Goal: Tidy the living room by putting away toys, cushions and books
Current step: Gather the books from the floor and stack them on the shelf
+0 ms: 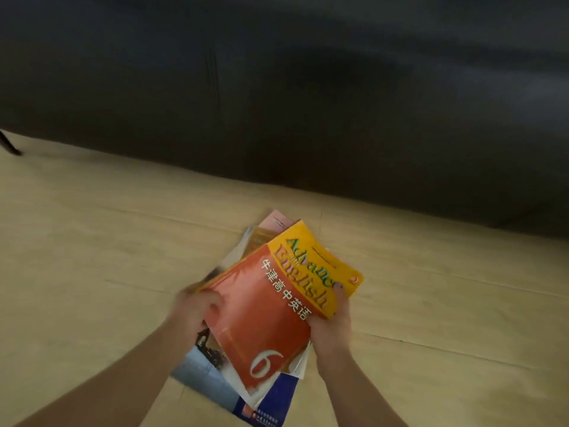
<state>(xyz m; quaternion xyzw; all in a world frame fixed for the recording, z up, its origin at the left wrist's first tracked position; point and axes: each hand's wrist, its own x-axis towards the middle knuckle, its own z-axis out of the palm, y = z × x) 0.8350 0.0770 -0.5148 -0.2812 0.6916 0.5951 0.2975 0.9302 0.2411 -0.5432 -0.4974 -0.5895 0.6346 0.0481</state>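
I hold a loose stack of books (pixel 271 306) above the floor, low in the middle of the view. The top one is an orange and yellow English textbook with a large "6" on its cover. Beneath it show a blue-covered book (pixel 215 380), a pink one and others, fanned out unevenly. My left hand (pixel 197 306) grips the stack's left edge, blurred by motion. My right hand (pixel 332 325) grips the right edge, thumb on the yellow cover.
A dark sofa (pixel 308 103) fills the upper half of the view, its base running diagonally down to the right. Light wooden floor (pixel 92 241) spreads below it. A thin dark furniture leg (pixel 9 144) stands at the far left.
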